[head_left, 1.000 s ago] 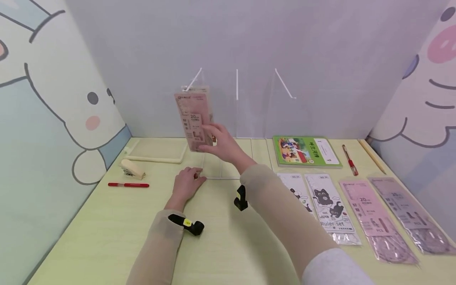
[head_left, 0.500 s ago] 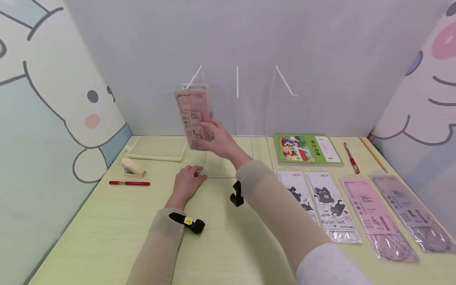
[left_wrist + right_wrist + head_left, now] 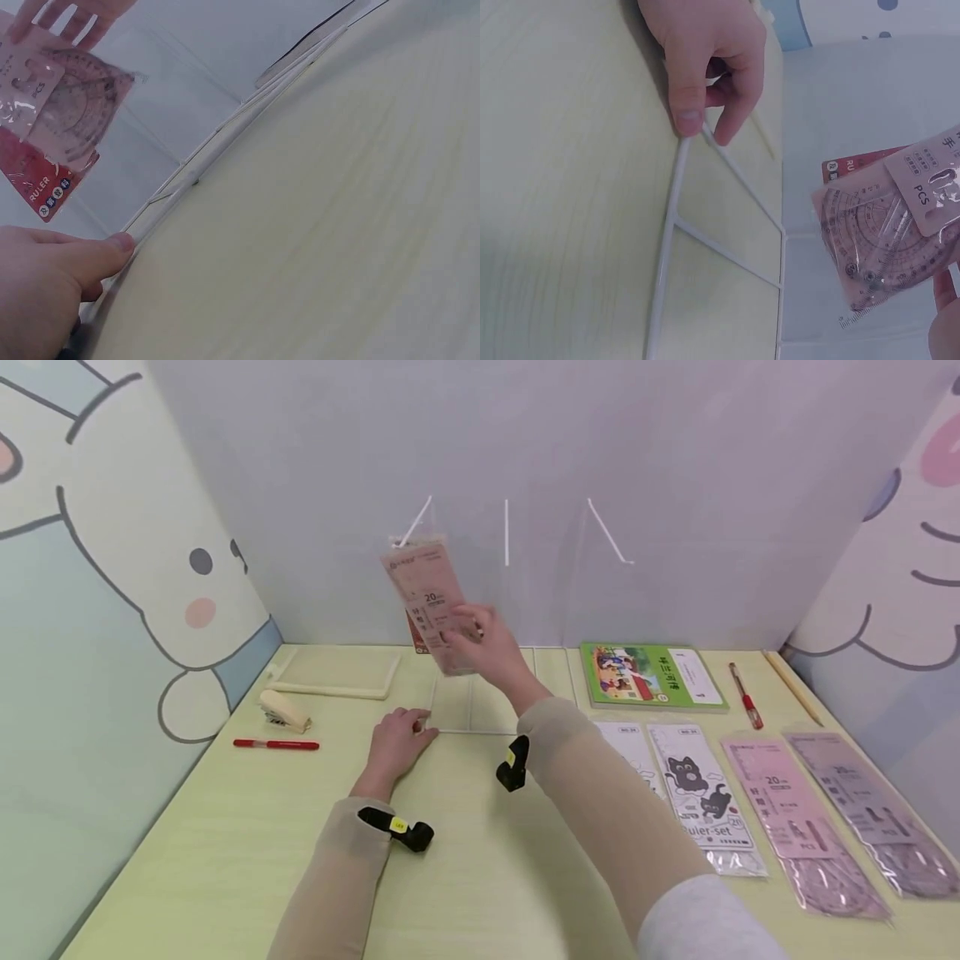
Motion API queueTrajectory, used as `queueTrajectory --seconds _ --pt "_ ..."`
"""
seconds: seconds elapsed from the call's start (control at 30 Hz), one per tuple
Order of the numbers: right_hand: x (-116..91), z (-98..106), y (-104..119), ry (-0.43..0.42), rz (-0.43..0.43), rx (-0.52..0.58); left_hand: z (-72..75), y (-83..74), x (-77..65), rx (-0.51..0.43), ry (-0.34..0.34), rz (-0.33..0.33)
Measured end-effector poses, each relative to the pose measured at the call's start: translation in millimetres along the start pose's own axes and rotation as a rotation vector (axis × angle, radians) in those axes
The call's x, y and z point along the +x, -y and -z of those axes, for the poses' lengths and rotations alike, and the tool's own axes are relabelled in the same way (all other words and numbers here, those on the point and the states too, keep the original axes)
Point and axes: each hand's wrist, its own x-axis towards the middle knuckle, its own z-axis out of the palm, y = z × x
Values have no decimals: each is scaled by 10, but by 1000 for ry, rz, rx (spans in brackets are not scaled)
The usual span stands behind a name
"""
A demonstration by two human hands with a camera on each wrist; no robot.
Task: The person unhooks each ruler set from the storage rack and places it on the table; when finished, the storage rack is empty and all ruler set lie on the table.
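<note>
My right hand (image 3: pixel 491 652) pinches a pink ruler-set pack (image 3: pixel 427 585) low on its right side. The pack tilts, and its top overlaps the tip of the left hook (image 3: pixel 417 522) on a white wire rack. Through its clear bottom, the right wrist view shows a protractor (image 3: pixel 870 232). Behind it, mostly hidden, is a red ruler pack (image 3: pixel 45 184). Down at the table, my left hand (image 3: pixel 397 743) grips the front left corner of the rack's wire base (image 3: pixel 666 247) between thumb and fingers.
Two more hooks, middle (image 3: pixel 507 531) and right (image 3: pixel 611 531), stick out. Several ruler packs (image 3: pixel 787 802) lie at right, below a green book (image 3: pixel 652 677), a red pen (image 3: pixel 746 697) and a yellow stick (image 3: pixel 792 687). Leftward are a stapler (image 3: pixel 285 710), another pen (image 3: pixel 276 744) and a cream-framed panel (image 3: pixel 333 675).
The pink pack has tilted further, its lower end swinging right with my right hand. More of the red pack now shows at its left. My left hand keeps its grip on the rack.
</note>
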Motion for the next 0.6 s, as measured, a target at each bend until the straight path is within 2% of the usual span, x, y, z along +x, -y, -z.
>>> queueTrajectory --seconds 0.1,0.23,0.6 --pt "-9 59 -2 -24 -14 37 2 -18 5 1 2 -2" --pt "-18 86 24 -59 -6 24 10 -13 -9 3 -3 -6" --pt "-35 35 80 -128 -37 17 -5 -5 -11 -18 -6 0"
